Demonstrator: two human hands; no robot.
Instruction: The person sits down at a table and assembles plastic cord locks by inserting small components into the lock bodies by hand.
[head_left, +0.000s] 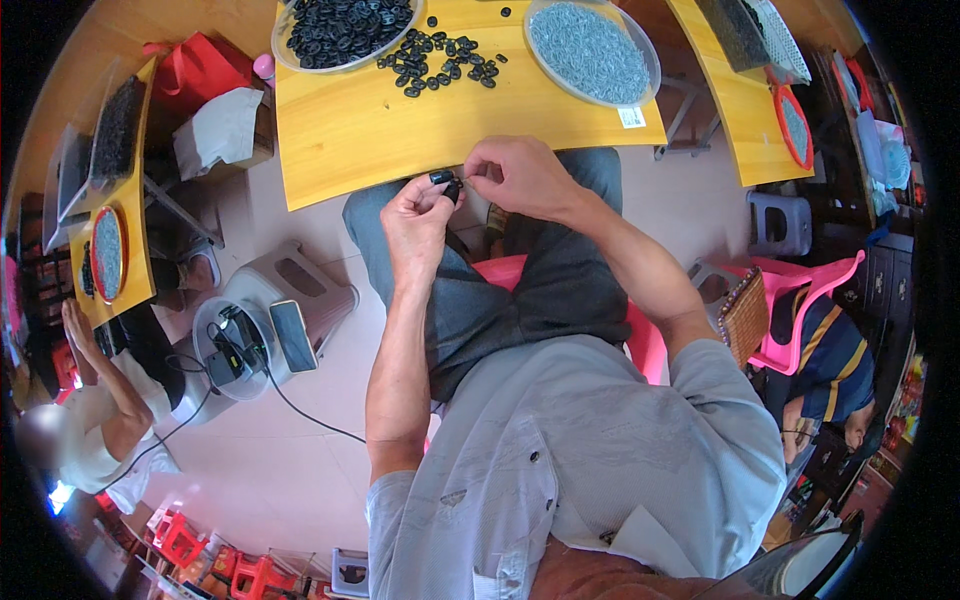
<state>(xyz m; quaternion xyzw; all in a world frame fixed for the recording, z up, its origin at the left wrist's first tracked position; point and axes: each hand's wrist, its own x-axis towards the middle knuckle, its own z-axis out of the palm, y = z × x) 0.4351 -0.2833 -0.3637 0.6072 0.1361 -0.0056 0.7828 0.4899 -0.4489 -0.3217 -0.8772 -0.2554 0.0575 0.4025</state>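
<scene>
In front of my lap, at the near edge of the yellow table (350, 140), both my hands are close together. My left hand (416, 222) grips a small black plastic part (442, 178) between thumb and fingers. Fingertips pinched, my right hand (520, 178) is right beside that part; whatever it holds is too small to make out. On the table lies a loose pile of black oval plastic parts (430, 70). A clear bowl (345, 68) to the left is heaped with more of them, and another round bowl (655, 75) to the right is full of thin silvery metal pieces.
At left, a grey stool (325, 285) bears a phone (293, 335) and a clear tub (205, 345) with chargers; its cable crosses the floor. Another person (120, 425) sits there by a side table. A pink chair (790, 310) with a seated person (845, 365) is at right.
</scene>
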